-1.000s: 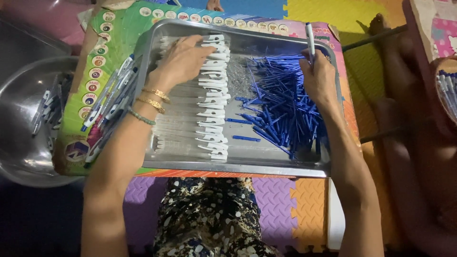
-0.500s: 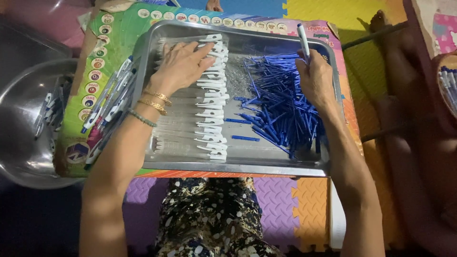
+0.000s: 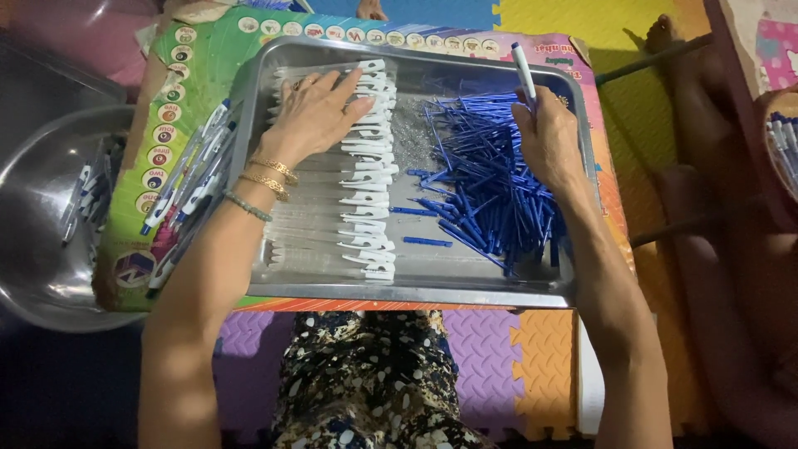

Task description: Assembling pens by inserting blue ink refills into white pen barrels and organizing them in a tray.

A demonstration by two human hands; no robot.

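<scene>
Pinched in the right hand [image 3: 549,137] is a white pen [image 3: 524,73]; the left hand [image 3: 314,112], spread, rests on white pen barrels [image 3: 370,175]. Assembly is judged underway; a blue refill [image 3: 490,191] is needed next.

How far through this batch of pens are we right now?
Done: a small batch of finished pens lies on the cardboard beside the tray. In hand: the right hand holds one white pen upright; the left hand rests on the row of clear barrels. Left: most barrels and the big heap of blue refills.
</scene>
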